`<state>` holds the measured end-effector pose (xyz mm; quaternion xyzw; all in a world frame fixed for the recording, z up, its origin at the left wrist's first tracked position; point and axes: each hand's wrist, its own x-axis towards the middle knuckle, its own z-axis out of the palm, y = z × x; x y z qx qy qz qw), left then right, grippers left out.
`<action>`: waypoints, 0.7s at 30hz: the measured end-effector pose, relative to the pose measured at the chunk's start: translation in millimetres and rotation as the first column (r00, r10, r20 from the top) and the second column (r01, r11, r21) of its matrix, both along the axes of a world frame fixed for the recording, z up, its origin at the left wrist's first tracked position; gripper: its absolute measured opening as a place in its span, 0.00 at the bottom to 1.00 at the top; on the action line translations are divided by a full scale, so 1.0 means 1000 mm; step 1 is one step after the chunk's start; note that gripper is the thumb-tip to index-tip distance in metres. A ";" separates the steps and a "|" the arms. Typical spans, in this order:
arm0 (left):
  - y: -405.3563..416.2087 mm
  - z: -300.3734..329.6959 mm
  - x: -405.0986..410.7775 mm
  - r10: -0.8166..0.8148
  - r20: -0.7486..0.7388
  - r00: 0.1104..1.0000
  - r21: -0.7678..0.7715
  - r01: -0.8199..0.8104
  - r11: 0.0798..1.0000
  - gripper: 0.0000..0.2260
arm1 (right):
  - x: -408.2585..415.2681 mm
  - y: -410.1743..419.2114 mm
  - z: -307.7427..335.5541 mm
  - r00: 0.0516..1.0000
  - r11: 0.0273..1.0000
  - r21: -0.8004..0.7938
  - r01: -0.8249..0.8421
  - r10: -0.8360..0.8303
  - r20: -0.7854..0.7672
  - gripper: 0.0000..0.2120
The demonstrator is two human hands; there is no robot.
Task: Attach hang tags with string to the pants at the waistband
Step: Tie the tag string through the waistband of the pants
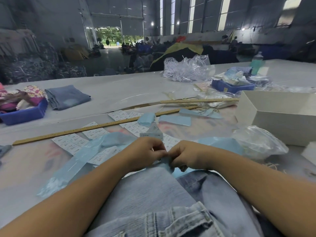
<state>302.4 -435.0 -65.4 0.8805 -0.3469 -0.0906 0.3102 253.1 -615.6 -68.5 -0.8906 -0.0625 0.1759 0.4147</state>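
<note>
Light blue denim pants (153, 194) lie in front of me, with the waistband and a belt loop at the bottom of the view. My left hand (145, 153) and my right hand (183, 155) meet fingertip to fingertip above the pants and pinch a small light blue paper tag (166, 162) between them. Any string is too small to see. A grey tag (151, 135) stands just behind my left hand. White sticker sheets (71, 142) and light blue paper pieces (174, 120) are spread on the table beyond.
Two wooden rulers (77, 130) lie across the table. A white box (280, 115) stands at the right with a clear plastic bag (259, 142) beside it. Blue bins (24, 115) and folded jeans (66, 97) sit at the far left, more bags (186, 68) at the back.
</note>
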 end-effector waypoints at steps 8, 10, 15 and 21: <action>-0.034 0.009 -0.004 -0.011 -0.061 0.998 -0.008 0.011 1.000 0.07 | -0.019 -0.028 -0.004 0.999 1.000 -0.012 0.004 -0.003 0.040 0.12; -0.038 0.005 -0.007 0.023 0.072 0.997 0.002 -0.023 1.000 0.10 | -0.023 -0.032 -0.010 0.999 0.999 0.014 0.051 -0.051 0.013 0.10; -0.025 0.022 0.007 0.259 0.120 0.958 -0.105 -0.247 0.963 0.10 | -0.024 -0.039 -0.042 0.980 0.965 -0.188 0.184 -0.195 -0.039 0.05; -0.057 0.087 0.014 0.415 0.484 0.771 -0.314 -0.289 0.904 0.06 | -0.024 -0.052 -0.045 0.952 0.937 -0.173 0.303 -0.304 0.022 0.15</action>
